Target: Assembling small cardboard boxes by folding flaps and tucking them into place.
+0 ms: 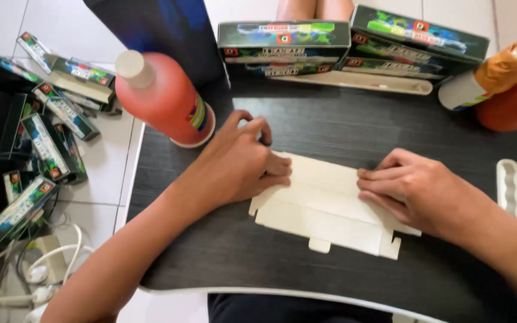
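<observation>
Roughly mid-fold on one carton: the flat cream cardboard blank (324, 209) lies plain side up at centre frame on the dark table (222, 251), side flaps and bottom tab unfolded. Left hand (240, 164) presses its left end, fingers curled narrow and flat on the card. Right hand (414, 191) pins the right end, fingers close together, tips on a crease line. Neither hand grips anything; both just press down.

Looks done: several assembled printed boxes (285, 42) stacked along the top edge of the frame, plus a loose pile of similar boxes (49, 137) on the tiled floor (100, 173), left side. I read this blank as early stage: no walls up, nothing tucked.

Containers:
- red bottle, white cap (160, 96), upper left of the table, capped, contents not visible.
- orange bottle (510, 90) on its side, upper right, cap end wrapped in something tan.
- boxes all closed, can't tell what's inside.

White cables (37, 269) lower left.
</observation>
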